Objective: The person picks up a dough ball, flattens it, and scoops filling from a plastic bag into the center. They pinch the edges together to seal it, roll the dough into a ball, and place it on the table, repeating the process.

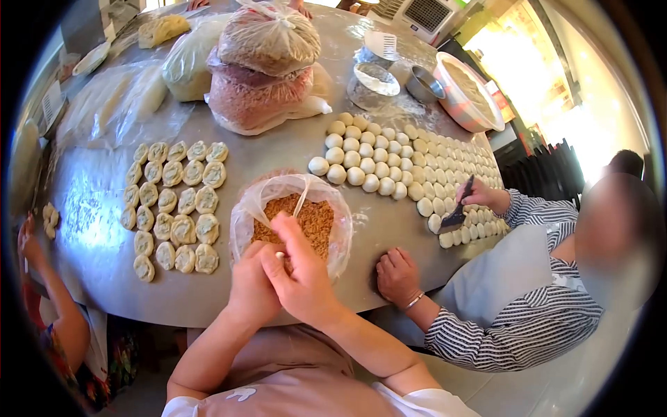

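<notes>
Bare forearms [372,351] angled inward, left hand [256,286] curled, right hand [297,272] touching it, both meeting centrally

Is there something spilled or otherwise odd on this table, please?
Only a minor thing: pale powdery streaks, probably flour, lie on the grey metal table near the round dark-grey metal bowl. They look untidy beside the neat rows of round white dough balls. Nothing appears damaged.

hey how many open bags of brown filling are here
1: the open bag sits directly before you, under your left hand and right hand. More may be hidden.
</notes>
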Action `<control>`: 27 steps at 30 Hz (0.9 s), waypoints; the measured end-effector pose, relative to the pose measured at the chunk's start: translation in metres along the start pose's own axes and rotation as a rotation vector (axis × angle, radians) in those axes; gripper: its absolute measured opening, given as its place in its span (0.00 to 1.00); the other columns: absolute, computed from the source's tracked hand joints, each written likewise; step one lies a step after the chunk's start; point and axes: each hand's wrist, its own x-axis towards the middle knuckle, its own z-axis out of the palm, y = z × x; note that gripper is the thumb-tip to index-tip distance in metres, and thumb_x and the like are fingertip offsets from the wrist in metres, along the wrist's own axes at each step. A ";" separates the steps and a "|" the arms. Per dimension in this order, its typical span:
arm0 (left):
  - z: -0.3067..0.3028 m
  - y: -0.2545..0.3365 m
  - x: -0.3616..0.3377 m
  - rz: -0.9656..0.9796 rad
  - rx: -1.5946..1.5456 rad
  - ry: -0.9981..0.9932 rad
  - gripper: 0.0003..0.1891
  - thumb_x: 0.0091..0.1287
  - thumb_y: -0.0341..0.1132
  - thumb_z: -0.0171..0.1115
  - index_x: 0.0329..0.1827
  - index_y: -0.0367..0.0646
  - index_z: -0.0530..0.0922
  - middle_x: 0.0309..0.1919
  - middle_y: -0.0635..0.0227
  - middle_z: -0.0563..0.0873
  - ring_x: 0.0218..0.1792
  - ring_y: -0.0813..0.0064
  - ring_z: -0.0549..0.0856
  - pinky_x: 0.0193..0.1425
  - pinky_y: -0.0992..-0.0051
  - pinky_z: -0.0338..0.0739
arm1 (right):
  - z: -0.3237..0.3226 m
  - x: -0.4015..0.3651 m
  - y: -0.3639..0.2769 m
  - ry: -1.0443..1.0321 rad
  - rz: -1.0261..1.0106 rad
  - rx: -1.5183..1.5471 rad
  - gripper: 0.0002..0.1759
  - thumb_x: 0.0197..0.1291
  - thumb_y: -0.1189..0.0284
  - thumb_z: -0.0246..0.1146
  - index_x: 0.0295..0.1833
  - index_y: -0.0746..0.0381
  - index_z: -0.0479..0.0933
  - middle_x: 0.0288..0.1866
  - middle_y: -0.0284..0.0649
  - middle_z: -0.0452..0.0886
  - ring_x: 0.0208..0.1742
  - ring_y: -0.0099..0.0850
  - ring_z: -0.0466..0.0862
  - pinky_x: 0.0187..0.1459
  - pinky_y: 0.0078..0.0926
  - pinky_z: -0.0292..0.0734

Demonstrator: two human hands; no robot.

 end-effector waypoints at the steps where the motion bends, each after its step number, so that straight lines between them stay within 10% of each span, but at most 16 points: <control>1: -0.001 -0.008 0.001 0.021 -0.008 0.017 0.10 0.54 0.28 0.67 0.40 0.40 0.81 0.37 0.58 0.84 0.40 0.53 0.84 0.42 0.63 0.80 | -0.004 -0.002 0.004 -0.048 -0.063 -0.085 0.25 0.68 0.68 0.61 0.66 0.69 0.69 0.66 0.52 0.73 0.73 0.48 0.67 0.71 0.38 0.62; 11: -0.008 -0.003 -0.008 -0.180 -0.061 -0.152 0.08 0.51 0.24 0.64 0.35 0.38 0.82 0.33 0.52 0.84 0.37 0.49 0.84 0.41 0.61 0.78 | -0.018 -0.007 -0.002 -0.080 -0.082 -0.295 0.07 0.54 0.78 0.71 0.38 0.62 0.80 0.33 0.40 0.81 0.29 0.32 0.82 0.31 0.25 0.77; 16: -0.033 0.008 -0.015 -0.346 -0.157 -0.457 0.11 0.57 0.36 0.68 0.31 0.35 0.81 0.31 0.45 0.84 0.33 0.46 0.84 0.38 0.59 0.78 | -0.029 -0.010 0.000 -0.153 0.014 -0.284 0.05 0.58 0.77 0.68 0.37 0.61 0.78 0.30 0.39 0.79 0.30 0.33 0.81 0.34 0.28 0.77; 20: -0.063 -0.007 -0.045 -0.439 -0.519 -0.432 0.11 0.69 0.37 0.64 0.33 0.38 0.83 0.29 0.65 0.86 0.31 0.75 0.82 0.38 0.71 0.77 | -0.054 0.007 0.017 0.188 0.097 -0.221 0.03 0.64 0.77 0.65 0.40 0.64 0.78 0.33 0.29 0.81 0.34 0.15 0.76 0.36 0.16 0.74; 21: -0.069 -0.010 -0.048 -0.412 -0.698 -0.348 0.08 0.71 0.33 0.61 0.46 0.39 0.83 0.40 0.68 0.87 0.43 0.79 0.83 0.49 0.75 0.77 | -0.057 0.006 0.014 0.192 0.085 -0.218 0.03 0.65 0.77 0.65 0.41 0.64 0.78 0.34 0.29 0.81 0.35 0.15 0.77 0.37 0.15 0.74; 24: -0.086 -0.002 -0.045 -0.545 -1.068 0.017 0.11 0.72 0.31 0.57 0.54 0.39 0.79 0.48 0.58 0.85 0.50 0.65 0.85 0.52 0.68 0.80 | -0.075 0.000 0.015 0.305 0.063 -0.207 0.04 0.66 0.76 0.64 0.43 0.65 0.78 0.37 0.30 0.82 0.37 0.15 0.77 0.39 0.14 0.74; 27: -0.086 -0.029 -0.053 -0.390 -1.164 0.012 0.15 0.74 0.45 0.56 0.35 0.43 0.77 0.35 0.60 0.84 0.40 0.61 0.86 0.36 0.68 0.80 | -0.096 -0.013 0.053 0.494 0.161 -0.118 0.07 0.68 0.76 0.63 0.48 0.66 0.78 0.39 0.31 0.81 0.38 0.16 0.77 0.42 0.15 0.75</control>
